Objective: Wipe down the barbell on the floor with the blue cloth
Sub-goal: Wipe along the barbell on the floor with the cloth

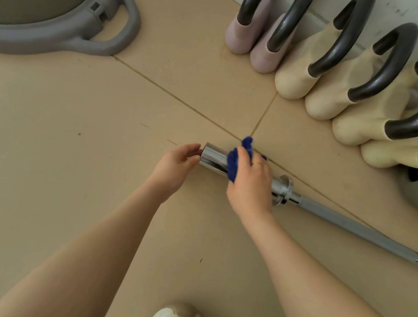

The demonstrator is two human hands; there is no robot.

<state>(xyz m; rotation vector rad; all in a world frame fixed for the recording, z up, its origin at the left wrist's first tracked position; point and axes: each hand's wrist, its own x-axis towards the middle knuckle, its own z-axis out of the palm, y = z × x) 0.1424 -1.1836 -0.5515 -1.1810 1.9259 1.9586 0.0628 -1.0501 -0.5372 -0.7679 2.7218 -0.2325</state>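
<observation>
Floor-level right grip around blue cloth

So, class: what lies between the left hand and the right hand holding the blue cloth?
Head view: only the bare shiny end of the barbell lies between left hand and right hand with blue cloth.

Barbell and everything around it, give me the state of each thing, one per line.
barbell: lying flat on the floor, no plates loaded
blue cloth: bunched, pressed around the chrome sleeve
right hand: closed over the cloth on the sleeve
left hand: open, fingertips at the sleeve's end
kettlebells: upright in a row by the wall
balance trainer: resting on the floor
</observation>
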